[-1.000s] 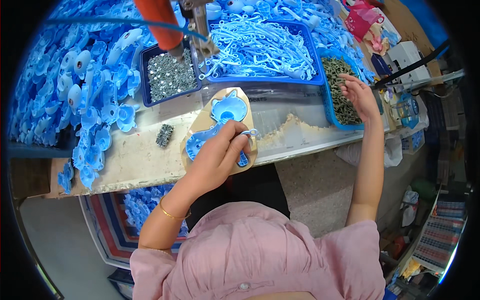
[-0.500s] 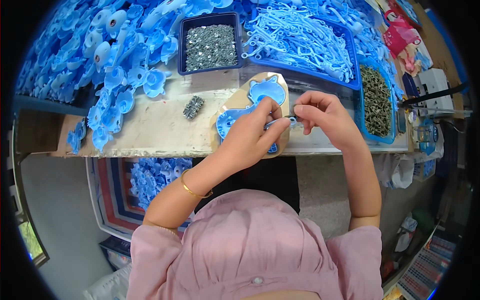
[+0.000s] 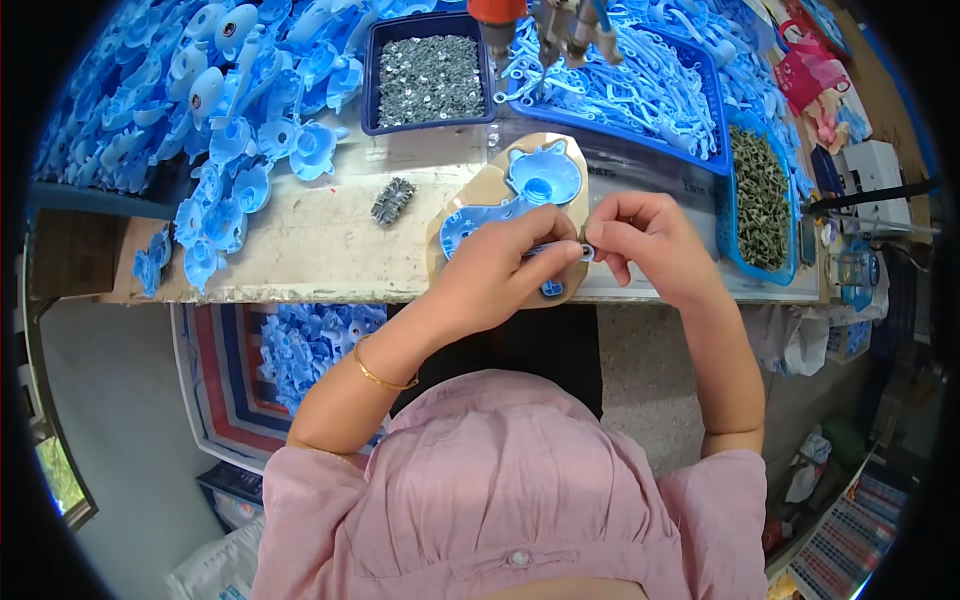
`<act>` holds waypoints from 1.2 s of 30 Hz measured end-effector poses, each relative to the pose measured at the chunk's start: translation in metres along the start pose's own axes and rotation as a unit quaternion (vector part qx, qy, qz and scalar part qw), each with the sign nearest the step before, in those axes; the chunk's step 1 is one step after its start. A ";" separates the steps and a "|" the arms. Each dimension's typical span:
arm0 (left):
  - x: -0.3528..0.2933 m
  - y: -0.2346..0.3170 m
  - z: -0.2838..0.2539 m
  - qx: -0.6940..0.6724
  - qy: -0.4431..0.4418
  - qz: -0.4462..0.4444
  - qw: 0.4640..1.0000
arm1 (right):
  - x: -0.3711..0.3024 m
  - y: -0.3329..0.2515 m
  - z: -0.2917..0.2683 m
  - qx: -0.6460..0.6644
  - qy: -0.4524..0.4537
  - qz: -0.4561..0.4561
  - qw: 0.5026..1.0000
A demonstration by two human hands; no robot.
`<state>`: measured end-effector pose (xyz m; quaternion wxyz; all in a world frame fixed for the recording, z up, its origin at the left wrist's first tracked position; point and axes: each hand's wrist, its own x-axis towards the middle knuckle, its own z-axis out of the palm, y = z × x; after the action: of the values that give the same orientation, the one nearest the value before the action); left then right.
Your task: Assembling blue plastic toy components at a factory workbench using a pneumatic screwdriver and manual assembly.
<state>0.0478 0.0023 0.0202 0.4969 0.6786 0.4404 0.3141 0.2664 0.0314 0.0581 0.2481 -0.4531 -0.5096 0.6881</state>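
My left hand [image 3: 505, 265] is closed in a pinch on a slim blue plastic link [image 3: 588, 254], whose ring end sticks out past the fingertips. Thumb and forefinger of my right hand [image 3: 655, 245] are pinched together right at that ring; the tiny piece between them is too small to make out. Below the left hand a tan shaped holder [image 3: 572, 205] lies at the table's front edge. Set in it is a blue figure-shaped plastic shell [image 3: 545, 178], partly hidden by that hand.
A dark blue tray [image 3: 372, 90] holds small metal bits. Behind the hands stands a blue basket [image 3: 640, 140] of links; right, a light blue basket [image 3: 790, 235] of greenish metal pieces. Blue shells [image 3: 200, 130] heap up left. A metal cluster [image 3: 393, 201] lies nearby. Tool heads [image 3: 570, 30] hang above.
My right fingertips have come closer to the link's ring. The view has shifted slightly, and the hanging tool heads now show at the top.
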 end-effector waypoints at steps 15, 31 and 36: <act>-0.027 -0.026 -0.043 0.317 0.155 0.109 0.929 | 0.028 0.031 0.020 -0.073 0.090 -0.033 0.993; -0.025 -0.033 -0.034 0.334 0.169 0.086 0.923 | 0.037 0.019 0.030 -0.261 0.060 -0.022 0.963; -0.024 -0.032 -0.033 0.355 0.168 0.078 0.916 | 0.041 0.015 0.033 -0.382 0.045 -0.030 0.923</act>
<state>-0.0001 -0.0025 0.0003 0.1162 0.7795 0.5460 0.2842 0.2204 0.0432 0.0311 0.0999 -0.5286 -0.7353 0.4122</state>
